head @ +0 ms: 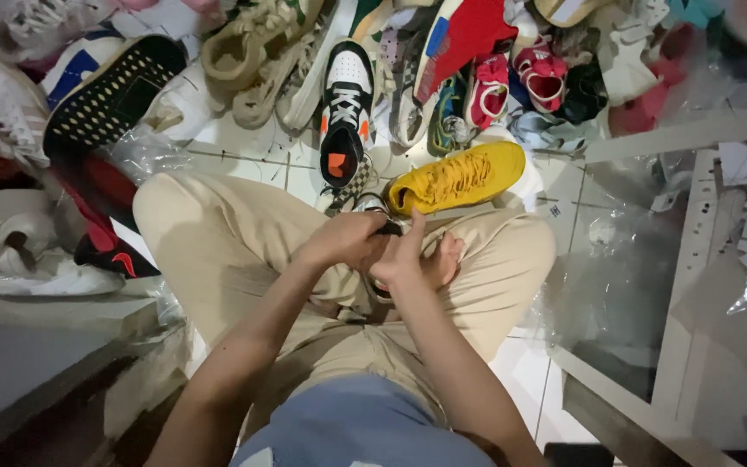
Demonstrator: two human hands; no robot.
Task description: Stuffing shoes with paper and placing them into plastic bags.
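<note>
The shoe pile (408,60) fills the upper frame, cut off along the top edge; single pairs are hard to separate. My tan trousers (218,233) occupy the centre. The yellow sneaker (457,177) lies upper centre-right, long axis near horizontal, toe toward the right. At frame centre, my left hand (343,239) and right hand (412,258) close together around a dark shoe (379,227). My fingers hide most of it, so its direction cannot be determined.
</note>
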